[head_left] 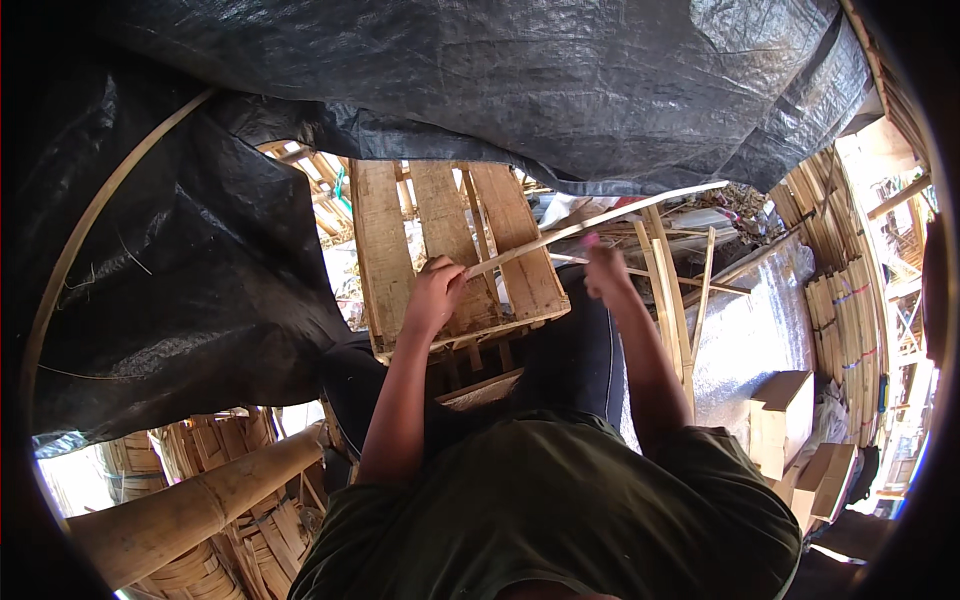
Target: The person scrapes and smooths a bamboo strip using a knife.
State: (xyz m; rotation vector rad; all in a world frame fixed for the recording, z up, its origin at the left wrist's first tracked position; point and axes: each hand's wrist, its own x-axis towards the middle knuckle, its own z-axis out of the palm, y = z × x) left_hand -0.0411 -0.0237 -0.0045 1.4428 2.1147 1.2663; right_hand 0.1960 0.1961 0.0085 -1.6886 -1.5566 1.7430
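Note:
A long pale strip (590, 222) that looks like split bamboo slants up to the right across a slatted wooden crate-like stand (440, 210). My left hand (437, 295) is closed around the strip's near end, above the stand's middle slat. To the right, just below the strip, my right hand (605, 268) is curled and slightly smeared by motion. Something pink shows at the top of that hand, but I cannot make out what it is. A thin pale piece shows to the left of the right hand; whether the hand holds it is unclear.
Black plastic sheeting (600, 90) hangs ahead and at the left. Several loose strips (664, 290) stand and cross at my right, before a silvery sheet (750, 320). Cardboard boxes (782, 420) and bundled strips (845, 330) are farther right. A thick bamboo pole (200, 500) lies lower left.

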